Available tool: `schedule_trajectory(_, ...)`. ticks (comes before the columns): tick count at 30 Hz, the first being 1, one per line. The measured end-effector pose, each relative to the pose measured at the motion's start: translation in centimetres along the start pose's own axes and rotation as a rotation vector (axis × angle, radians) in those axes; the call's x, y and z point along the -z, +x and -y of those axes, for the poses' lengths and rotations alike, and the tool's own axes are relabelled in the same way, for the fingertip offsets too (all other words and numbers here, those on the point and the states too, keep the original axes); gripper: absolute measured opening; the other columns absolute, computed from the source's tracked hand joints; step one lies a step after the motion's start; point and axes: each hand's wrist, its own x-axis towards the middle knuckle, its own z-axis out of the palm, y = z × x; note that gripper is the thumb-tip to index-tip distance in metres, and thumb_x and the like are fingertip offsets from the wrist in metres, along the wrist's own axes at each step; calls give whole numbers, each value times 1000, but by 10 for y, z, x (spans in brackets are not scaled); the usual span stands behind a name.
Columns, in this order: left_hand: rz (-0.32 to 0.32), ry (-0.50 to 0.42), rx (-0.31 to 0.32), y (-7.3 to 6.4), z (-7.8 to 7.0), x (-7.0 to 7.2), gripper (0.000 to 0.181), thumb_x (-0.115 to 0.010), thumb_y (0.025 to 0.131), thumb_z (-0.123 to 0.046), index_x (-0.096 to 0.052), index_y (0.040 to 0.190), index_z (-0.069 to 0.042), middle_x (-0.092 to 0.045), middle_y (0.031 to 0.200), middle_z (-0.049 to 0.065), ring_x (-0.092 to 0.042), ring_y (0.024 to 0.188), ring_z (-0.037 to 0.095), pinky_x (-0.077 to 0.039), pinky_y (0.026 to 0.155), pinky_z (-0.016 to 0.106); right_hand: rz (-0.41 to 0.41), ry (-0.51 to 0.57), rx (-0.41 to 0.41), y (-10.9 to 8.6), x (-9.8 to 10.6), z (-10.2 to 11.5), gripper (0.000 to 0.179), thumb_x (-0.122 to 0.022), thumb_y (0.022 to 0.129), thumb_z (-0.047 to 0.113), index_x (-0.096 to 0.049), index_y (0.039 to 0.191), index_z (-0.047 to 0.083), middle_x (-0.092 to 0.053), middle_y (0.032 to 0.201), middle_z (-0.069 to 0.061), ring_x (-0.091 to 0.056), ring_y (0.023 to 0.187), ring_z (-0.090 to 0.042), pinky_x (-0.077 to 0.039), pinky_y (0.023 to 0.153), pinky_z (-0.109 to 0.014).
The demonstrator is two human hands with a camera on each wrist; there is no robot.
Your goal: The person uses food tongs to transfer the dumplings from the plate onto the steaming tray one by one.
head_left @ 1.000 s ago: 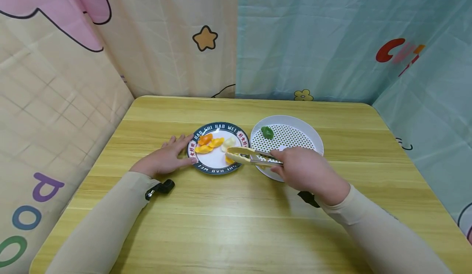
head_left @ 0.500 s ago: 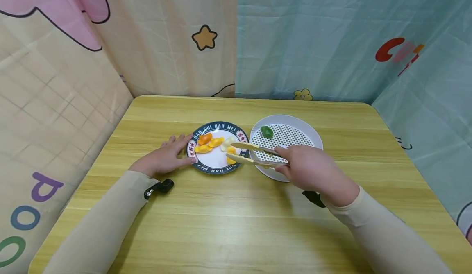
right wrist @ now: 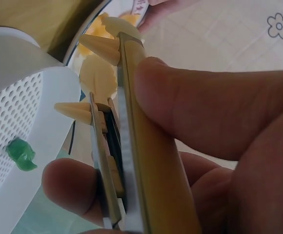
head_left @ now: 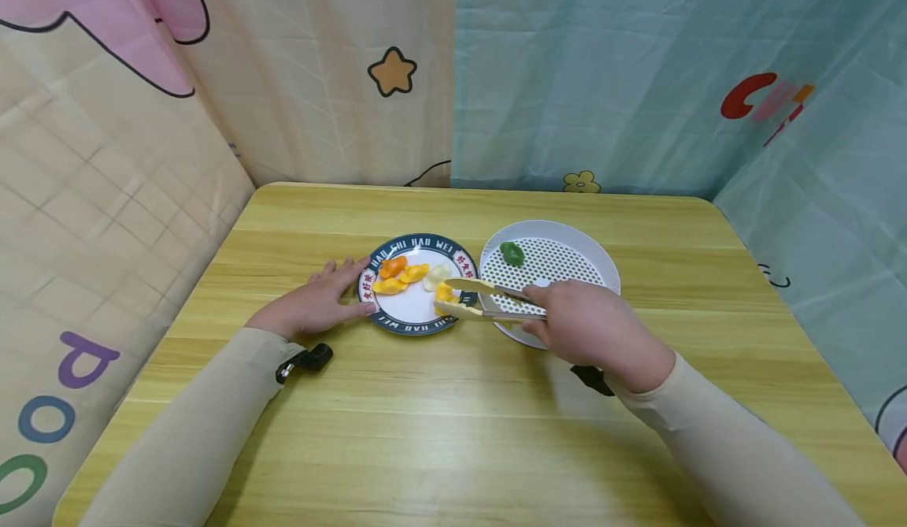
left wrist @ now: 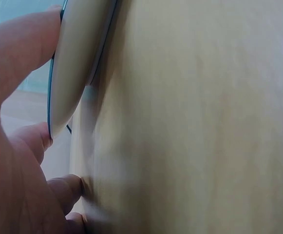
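My left hand [head_left: 315, 306] has its fingers spread at the left rim of a round plate [head_left: 411, 306] with a dark lettered border. In the left wrist view, thumb and fingertips meet the plate's edge. My right hand [head_left: 595, 326] grips a pair of tongs [right wrist: 156, 161] with cream tips. Their tips stand apart, either side of a yellow dumpling-like piece [head_left: 444, 294] on the plate's right side. Beside it sits a white piece [head_left: 436, 277]. An orange piece [head_left: 393, 267] and two yellow pieces [head_left: 390, 286] lie further left on the plate.
A white perforated round basket [head_left: 611, 271] stands just right of the plate, partly under my right hand. One green dumpling-like piece [head_left: 512, 254] lies in it. The wooden table [head_left: 425, 432] ends at printed curtains [head_left: 567, 78] behind and at the sides.
The tongs drew back right with their tips spreading, then came left again around the right-hand yellow piece. My left hand has stayed at the plate's rim.
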Motion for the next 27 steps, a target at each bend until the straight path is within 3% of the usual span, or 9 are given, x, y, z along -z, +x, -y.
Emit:
schedule_trajectory(4,-2,4,-2,0,0,0,103,-56,95,-76,-8,172,-27,-4,177,22,3,160,55,-1,126,74,21,-5,-5,3,1,3,25,-72,99,33,-70,115,14,-69,84,-2,-68,82,-21,-57,72,-44)
schedule_trajectory(12,3,3,11,1,-2,0,103,-56,95,-76,-8,172,-26,-5,177,21,3,160,54,-1,126,74,32,-20,13,8,0,12,38,-73,99,32,-69,131,12,-77,105,-8,-73,96,-26,-61,85,-48)
schedule_trajectory(21,-3,20,20,1,0,-1,104,-55,94,-79,-7,171,-29,-4,177,19,3,161,54,-2,125,76,32,-33,2,15,-4,18,42,-73,99,38,-66,134,15,-74,97,-4,-69,86,-21,-58,68,-45)
schedule_trajectory(27,-1,22,19,2,1,-1,105,-54,93,-80,-6,171,-30,-4,177,19,4,161,54,-2,125,77,9,20,-12,10,-6,15,44,-72,100,38,-67,133,11,-75,101,-7,-71,90,-24,-60,79,-46)
